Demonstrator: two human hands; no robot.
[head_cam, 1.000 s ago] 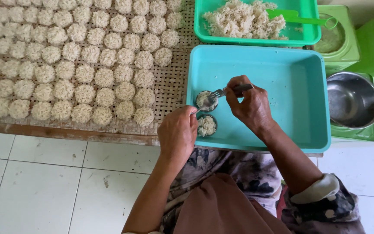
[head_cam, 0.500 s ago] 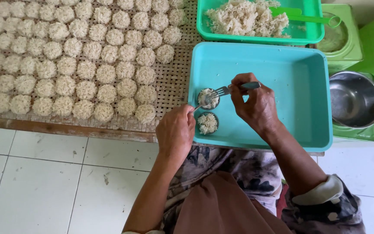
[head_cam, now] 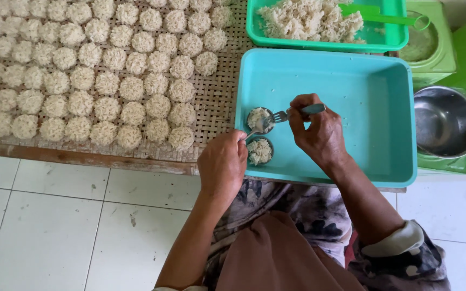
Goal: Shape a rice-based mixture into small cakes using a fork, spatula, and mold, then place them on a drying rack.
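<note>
Noodle-filled round moulds sit as a pair at the near left corner of a turquoise plastic tray, one just behind the other; each is a small dark ring packed with pale, stringy, crinkled strands. The nearer mould lies just beside the left hand, which is curled closed at the tray's near rim with a thin metal spoon reaching out from its fingers toward the far mould. The right hand is closed around the blue handle of a metal fork, whose tines rest on the noodles in the far mould.

Left of the tray, a woven bamboo mat with a flat basket-weave texture carries rows of round, rough-surfaced noodle cakes, all off-white and roughly alike in size. Beyond the tray stands a green plastic basin heaped with loose shredded noodles, a green scoop lying on top. To the right, a shiny steel bowl rests on green plastic. White floor tiles with dark grout lie at the near side.

Compared with half a second ago, the right hand has drawn slightly to the right and the fork handle now lies flatter, pointing right. The left hand remains at the near rim, and both moulds keep their places.
</note>
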